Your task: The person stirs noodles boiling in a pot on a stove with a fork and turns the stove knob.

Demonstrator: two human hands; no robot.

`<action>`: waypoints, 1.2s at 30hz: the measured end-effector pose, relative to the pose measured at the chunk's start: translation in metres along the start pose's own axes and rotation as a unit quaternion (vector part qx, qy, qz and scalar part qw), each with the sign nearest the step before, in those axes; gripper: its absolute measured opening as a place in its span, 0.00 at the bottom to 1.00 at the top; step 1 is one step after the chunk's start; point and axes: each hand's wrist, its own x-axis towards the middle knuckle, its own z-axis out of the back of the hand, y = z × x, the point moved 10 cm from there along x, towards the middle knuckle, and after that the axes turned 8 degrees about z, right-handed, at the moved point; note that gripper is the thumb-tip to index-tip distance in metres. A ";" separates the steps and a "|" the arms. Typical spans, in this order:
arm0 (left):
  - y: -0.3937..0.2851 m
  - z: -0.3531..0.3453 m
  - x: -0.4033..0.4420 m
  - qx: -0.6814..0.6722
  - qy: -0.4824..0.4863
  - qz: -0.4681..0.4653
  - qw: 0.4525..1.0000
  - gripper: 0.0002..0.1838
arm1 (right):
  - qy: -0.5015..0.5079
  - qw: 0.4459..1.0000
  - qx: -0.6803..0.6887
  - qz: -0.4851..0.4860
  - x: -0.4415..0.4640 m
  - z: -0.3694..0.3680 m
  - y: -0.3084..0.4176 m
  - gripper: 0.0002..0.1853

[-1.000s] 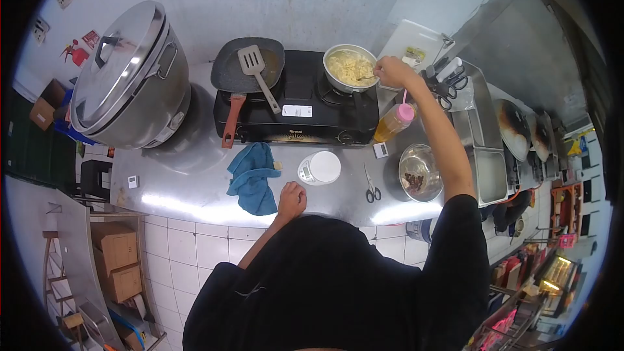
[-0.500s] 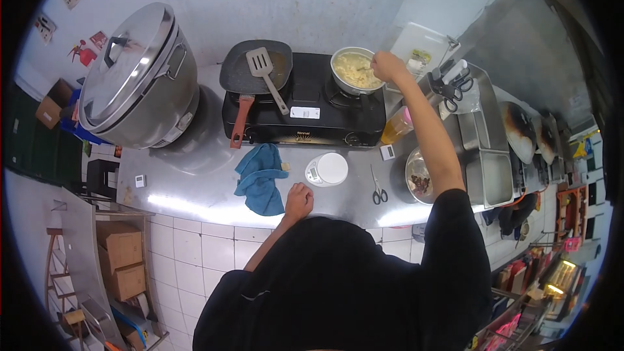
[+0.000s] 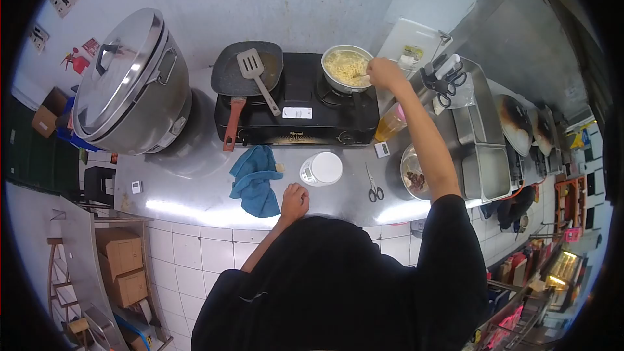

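The right hand (image 3: 385,73) is pinching a thin tool (image 3: 361,75) in the pot (image 3: 334,83) of noodles (image 3: 343,64). The left hand (image 3: 295,201) is resting on the worktop (image 3: 341,207), curling its fingers in.

The table (image 3: 341,203) is showing smooth, glossy metal, and the cooker (image 3: 140,101) at the left is shining as polished metal. On the far side, the pot (image 3: 333,81) is looking metallic, while the pan (image 3: 227,77) is showing a dull, matt surface. The towel (image 3: 257,185) is appearing as matt cloth; the scale (image 3: 326,168), as smooth plastic.
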 end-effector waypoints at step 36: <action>-0.002 -0.002 0.000 0.006 0.006 0.005 1.000 0.03 | -0.038 0.998 0.036 -0.046 -0.004 -0.021 -0.022 0.15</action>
